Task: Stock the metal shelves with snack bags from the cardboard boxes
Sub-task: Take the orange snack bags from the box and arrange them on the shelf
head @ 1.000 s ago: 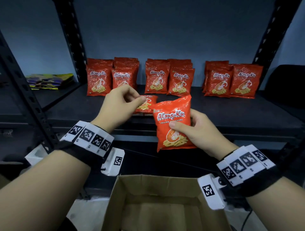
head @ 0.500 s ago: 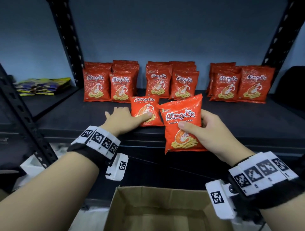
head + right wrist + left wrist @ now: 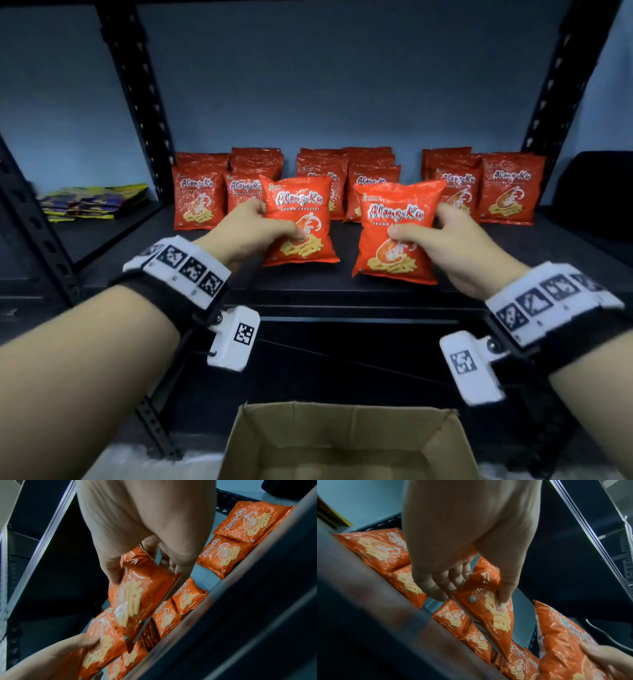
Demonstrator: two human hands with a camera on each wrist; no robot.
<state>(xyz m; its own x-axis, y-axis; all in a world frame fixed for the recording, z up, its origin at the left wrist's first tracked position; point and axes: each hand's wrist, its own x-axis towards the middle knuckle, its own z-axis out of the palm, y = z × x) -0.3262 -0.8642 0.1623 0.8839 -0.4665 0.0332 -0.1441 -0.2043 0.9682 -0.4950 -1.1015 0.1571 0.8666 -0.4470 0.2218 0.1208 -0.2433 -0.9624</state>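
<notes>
Each of my hands holds one red prawn cracker bag upright over the black metal shelf (image 3: 342,277). My left hand (image 3: 253,229) grips the left bag (image 3: 301,212) by its left side, thumb on the front; the left wrist view shows the fingers (image 3: 440,582) curled behind that bag (image 3: 489,614). My right hand (image 3: 442,236) grips the right bag (image 3: 397,212) by its right side, thumb across the front; in the right wrist view the bag (image 3: 137,593) sits pinched in my right hand. Rows of the same bags (image 3: 507,192) stand along the shelf's back.
An open cardboard box (image 3: 346,442) sits below the shelf, its inside looking bare where visible. Flat blue and yellow packets (image 3: 92,202) are stacked on the neighbouring shelf to the left. Black perforated uprights (image 3: 137,102) frame the bay on both sides.
The left hand has picked its bag up from lying flat and now holds it upright. The right hand has carried its bag forward over the shelf. The view has moved closer to the shelf.
</notes>
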